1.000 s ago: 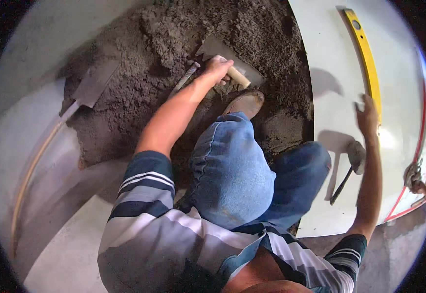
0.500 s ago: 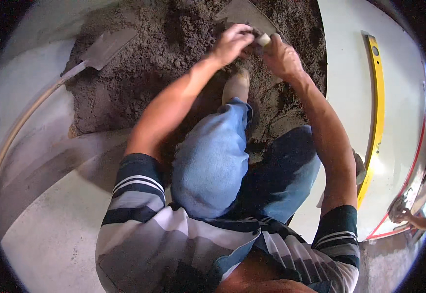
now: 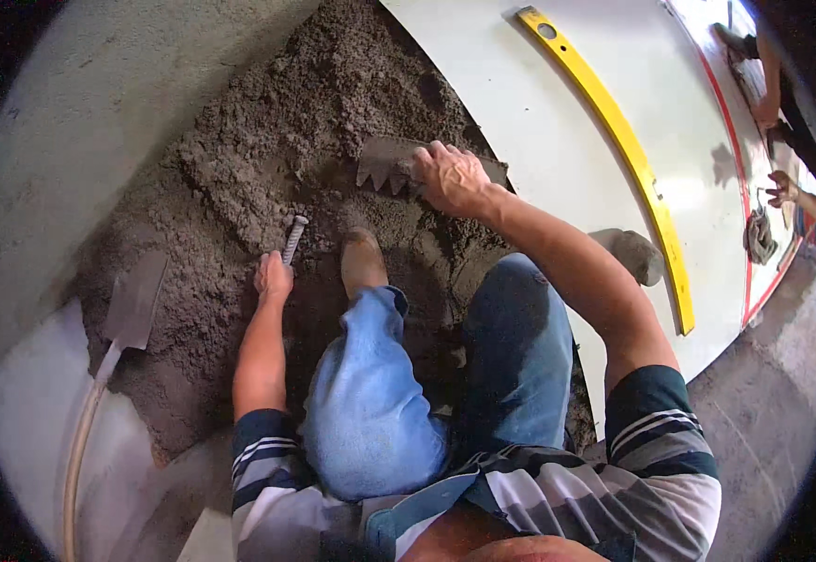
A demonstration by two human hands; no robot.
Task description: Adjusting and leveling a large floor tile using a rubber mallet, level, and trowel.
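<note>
My left hand (image 3: pixel 274 278) is closed round a grey ribbed rod with a pale, flat end (image 3: pixel 294 239), held above the dark, crumbly mortar (image 3: pixel 249 169). Its lower part is hidden in my fist. Farther out and to the right, my right hand (image 3: pixel 455 178) grips a grey notched trowel (image 3: pixel 384 164) from above. Its toothed edge faces me over the mortar, close to the white slab; my fingers cover the trowel's grip. Between the two hands my boot (image 3: pixel 363 262) stands in the mortar.
A yellow spirit level (image 3: pixel 604 103) lies on the white slab (image 3: pixel 520 84) at right, near a rounded grey object (image 3: pixel 637 258). At left, a shovel (image 3: pixel 141 300) rests on the mortar. Another person's hand (image 3: pixel 784 190) is at far right, above a grey cloth (image 3: pixel 761 234).
My hands have parted: the left drew back toward me with the ribbed rod, the right now holds the notched trowel. The view has turned, shifting the level and shovel.
</note>
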